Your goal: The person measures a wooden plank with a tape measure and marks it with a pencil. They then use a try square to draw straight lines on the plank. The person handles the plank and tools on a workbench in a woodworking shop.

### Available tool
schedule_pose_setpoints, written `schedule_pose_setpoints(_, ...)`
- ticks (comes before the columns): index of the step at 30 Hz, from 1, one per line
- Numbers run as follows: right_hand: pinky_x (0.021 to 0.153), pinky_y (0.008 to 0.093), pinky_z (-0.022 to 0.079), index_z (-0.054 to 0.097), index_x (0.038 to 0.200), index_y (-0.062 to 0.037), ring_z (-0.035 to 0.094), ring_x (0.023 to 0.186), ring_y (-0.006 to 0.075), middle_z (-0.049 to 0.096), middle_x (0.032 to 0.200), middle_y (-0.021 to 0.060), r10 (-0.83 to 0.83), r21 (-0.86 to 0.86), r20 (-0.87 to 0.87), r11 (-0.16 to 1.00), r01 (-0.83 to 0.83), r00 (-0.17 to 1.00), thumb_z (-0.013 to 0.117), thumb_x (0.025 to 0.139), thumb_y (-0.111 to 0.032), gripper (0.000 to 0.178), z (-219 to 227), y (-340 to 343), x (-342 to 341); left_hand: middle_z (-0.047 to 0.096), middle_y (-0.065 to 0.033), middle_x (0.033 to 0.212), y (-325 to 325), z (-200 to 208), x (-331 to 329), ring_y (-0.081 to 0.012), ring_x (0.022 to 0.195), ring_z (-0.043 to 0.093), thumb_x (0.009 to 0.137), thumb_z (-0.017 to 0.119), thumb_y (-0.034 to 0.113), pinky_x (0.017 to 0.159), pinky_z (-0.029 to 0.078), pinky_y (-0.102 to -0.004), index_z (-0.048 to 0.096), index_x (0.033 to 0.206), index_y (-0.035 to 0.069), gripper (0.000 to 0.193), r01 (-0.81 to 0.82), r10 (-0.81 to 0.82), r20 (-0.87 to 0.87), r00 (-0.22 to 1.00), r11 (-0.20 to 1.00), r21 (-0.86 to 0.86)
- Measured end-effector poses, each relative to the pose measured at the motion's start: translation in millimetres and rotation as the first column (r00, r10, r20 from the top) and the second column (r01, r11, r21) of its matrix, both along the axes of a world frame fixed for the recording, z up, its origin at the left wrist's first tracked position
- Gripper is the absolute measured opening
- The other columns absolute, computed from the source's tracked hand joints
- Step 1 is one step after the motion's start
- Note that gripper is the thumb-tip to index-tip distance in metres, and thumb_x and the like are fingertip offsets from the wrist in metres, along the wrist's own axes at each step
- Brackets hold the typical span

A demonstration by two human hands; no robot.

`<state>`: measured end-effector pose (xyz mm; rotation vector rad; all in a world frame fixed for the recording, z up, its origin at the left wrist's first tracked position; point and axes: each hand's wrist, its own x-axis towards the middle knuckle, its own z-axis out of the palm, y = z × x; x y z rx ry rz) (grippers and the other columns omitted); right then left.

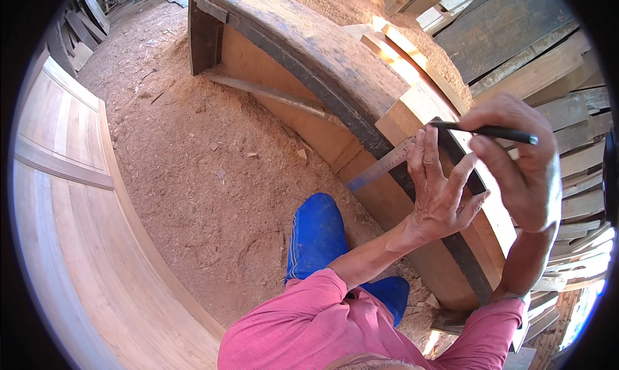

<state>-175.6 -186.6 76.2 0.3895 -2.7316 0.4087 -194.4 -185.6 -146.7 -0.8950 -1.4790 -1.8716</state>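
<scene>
My left hand (pixel 436 202) presses a try square (pixel 380 170) against pale wooden boards on the workbench (pixel 303 41), its fingers and thumb spread along the dark stock. The metal blade reaches out past the bench's near edge. My right hand (pixel 523 170) pinches a dark pencil (pixel 512 134), whose tip is at the far end of the square's stock, by my left fingertips. A light wood piece (pixel 398 120) lies just beyond the square. The mark under the pencil tip, if any, is too small to make out.
Sawdust and chips cover the floor (pixel 213 170). A panelled wooden door (pixel 71 222) stands along the left. Stacked planks (pixel 580 138) fill the right side, and long strips (pixel 419 57) lie on the bench's far side. A slanted brace (pixel 277 98) sits under the bench.
</scene>
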Motion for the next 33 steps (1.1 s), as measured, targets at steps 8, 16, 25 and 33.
schedule_pose_setpoints(8,0.080,0.0437,0.053,0.074,0.105,-0.0019,0.067,0.091,0.0327,0.068,0.094,0.0126,0.052,0.216,0.057,0.974,-0.063,0.997,0.074,0.091,0.001,0.014,-30,3,-40,0.019,-0.0476,0.167,0,-2,4,-0.0656,0.155,0.015,0.093,0.081,0.040,0.124,0.013,-0.0760,0.048,0.162,0.005,0.084,0.037,-0.035,0.026,0.999,0.994,-0.101)
schedule_pose_setpoints(16,0.084,0.0491,0.051,0.070,0.101,-0.0031,0.065,0.096,0.0390,0.065,0.094,0.0140,0.021,0.313,0.084,0.949,-0.046,0.996,0.074,0.093,-0.009,0.010,-38,-1,-49,0.031,-0.0397,0.167,-1,-4,2,-0.0594,0.157,0.019,0.094,0.079,0.040,0.124,0.011,-0.0745,0.048,0.162,0.003,0.084,0.019,-0.025,-0.050,0.998,0.994,-0.105)
schedule_pose_setpoints(25,0.086,0.0473,0.050,0.063,0.100,-0.0061,0.063,0.100,0.0359,0.061,0.096,0.0108,-0.027,0.465,0.123,0.885,-0.034,0.992,0.070,0.095,-0.010,0.009,-28,-13,-52,0.038,-0.0352,0.164,3,-9,1,-0.0582,0.157,0.023,0.094,0.079,0.039,0.123,0.010,-0.0746,0.051,0.160,0.005,0.079,0.232,-0.232,0.017,0.973,0.970,-0.068)
schedule_pose_setpoints(33,0.087,0.0480,0.051,0.061,0.097,-0.0063,0.063,0.099,0.0364,0.061,0.094,0.0116,-0.011,0.431,0.166,0.900,-0.062,0.986,0.073,0.090,-0.008,0.014,-35,-12,-58,0.039,-0.0321,0.165,5,-11,3,-0.0565,0.159,0.020,0.094,0.079,0.039,0.124,0.007,-0.0731,0.053,0.159,0.006,0.078,0.222,-0.223,-0.004,0.975,0.969,-0.105)
